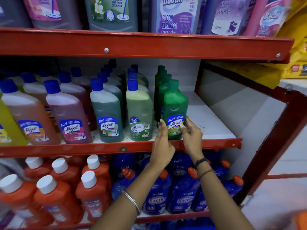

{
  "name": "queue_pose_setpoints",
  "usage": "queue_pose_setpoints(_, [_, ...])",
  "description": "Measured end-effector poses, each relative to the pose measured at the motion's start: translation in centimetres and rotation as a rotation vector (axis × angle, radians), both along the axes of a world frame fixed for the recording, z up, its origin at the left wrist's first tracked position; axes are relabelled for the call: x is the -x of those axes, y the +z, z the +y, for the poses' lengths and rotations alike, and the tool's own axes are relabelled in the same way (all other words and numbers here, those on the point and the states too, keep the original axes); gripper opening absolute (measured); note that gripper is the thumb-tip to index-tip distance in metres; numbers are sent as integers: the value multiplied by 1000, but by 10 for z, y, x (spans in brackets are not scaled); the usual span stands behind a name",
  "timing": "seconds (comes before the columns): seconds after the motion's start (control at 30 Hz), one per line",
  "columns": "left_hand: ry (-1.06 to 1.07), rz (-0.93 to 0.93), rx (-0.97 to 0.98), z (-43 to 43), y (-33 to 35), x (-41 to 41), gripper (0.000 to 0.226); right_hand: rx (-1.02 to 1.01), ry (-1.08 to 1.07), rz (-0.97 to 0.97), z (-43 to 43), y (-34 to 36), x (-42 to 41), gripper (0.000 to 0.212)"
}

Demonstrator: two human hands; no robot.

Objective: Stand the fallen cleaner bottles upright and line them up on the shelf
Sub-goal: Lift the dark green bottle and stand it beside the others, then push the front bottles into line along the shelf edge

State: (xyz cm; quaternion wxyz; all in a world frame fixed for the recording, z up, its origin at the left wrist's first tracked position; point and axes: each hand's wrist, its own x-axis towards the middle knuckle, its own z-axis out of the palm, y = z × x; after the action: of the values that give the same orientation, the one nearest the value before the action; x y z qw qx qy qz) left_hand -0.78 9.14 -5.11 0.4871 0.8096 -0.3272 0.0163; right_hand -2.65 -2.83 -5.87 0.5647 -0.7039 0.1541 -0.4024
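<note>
While the lower label of the green bottle [175, 110] is partly hidden by fingers, it is seen upright at the shelf [116, 149] front edge, loosely cupped between the left hand [162, 143] and right hand [191, 135], fingers spread. Four green bottles are counted in its row, rear ones dim; bare shelf lies open at three o'clock.

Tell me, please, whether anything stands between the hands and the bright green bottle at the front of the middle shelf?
Nothing visible does. The left hand and the right hand sit on either side of the green bottle, fingertips at its label. It stands upright at the front of its row, with bare shelf to its right.
</note>
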Motion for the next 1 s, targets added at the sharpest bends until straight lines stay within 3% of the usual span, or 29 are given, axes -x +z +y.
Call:
queue_pose_setpoints(0.23, [47,-93,-26,2,-9,11,83,96,35,93,-2,3,14,39])
queue_pose_setpoints(0.87, [67,45,118,3,-3,21,76,105,-72,105,10,0,21,41])
queue_pose_setpoints(1.0, [271,-18,333,26,2,12,56,229,-293,-70,39,-2,35,37])
